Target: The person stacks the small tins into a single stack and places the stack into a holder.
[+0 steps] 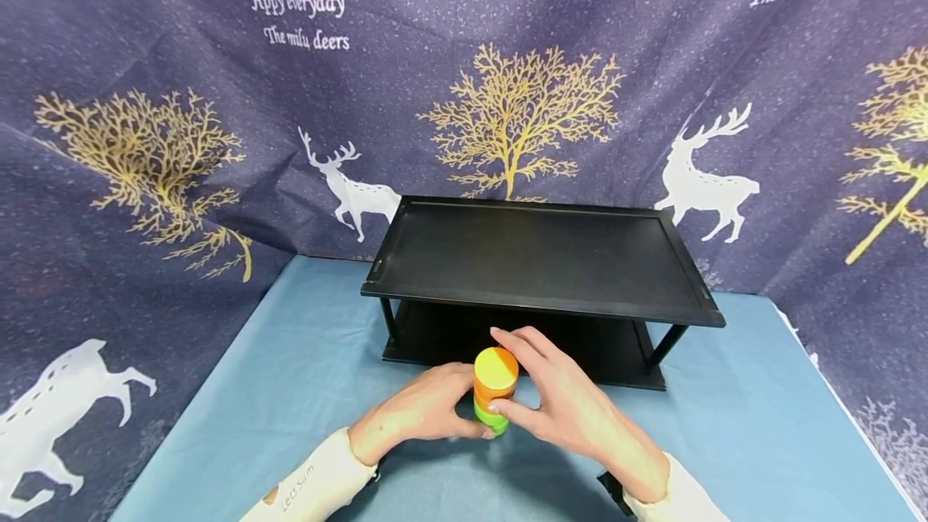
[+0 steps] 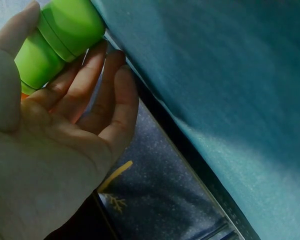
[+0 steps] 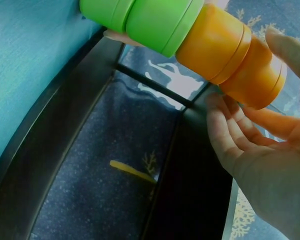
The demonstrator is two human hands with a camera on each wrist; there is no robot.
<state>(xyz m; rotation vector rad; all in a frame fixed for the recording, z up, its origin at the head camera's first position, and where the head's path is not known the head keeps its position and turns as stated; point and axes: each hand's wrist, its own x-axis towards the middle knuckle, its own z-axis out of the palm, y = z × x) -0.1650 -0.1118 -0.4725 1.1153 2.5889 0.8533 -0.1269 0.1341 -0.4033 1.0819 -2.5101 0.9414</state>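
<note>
A stack of round plastic cups stands upright on the blue cloth between the two hands, green below and orange above. My left hand [image 1: 431, 405] holds the green cups [image 2: 65, 30] low on the stack, thumb on the near side and fingers behind. Higher up, my right hand [image 1: 554, 401] curves round the orange cups [image 3: 240, 55], its thumb at their near side and its fingers at the far side. The flat top of the uppermost cup [image 1: 496, 367] faces up in the head view. Parts of the lower cups are hidden behind the fingers.
Just beyond the hands stands a black two-level shelf [image 1: 536, 256], its lower board [image 1: 522, 337] close behind the stack. Blue cloth [image 1: 312, 361] covers the table. A dark curtain [image 1: 406, 14] with deer and tree prints hangs behind and at both sides.
</note>
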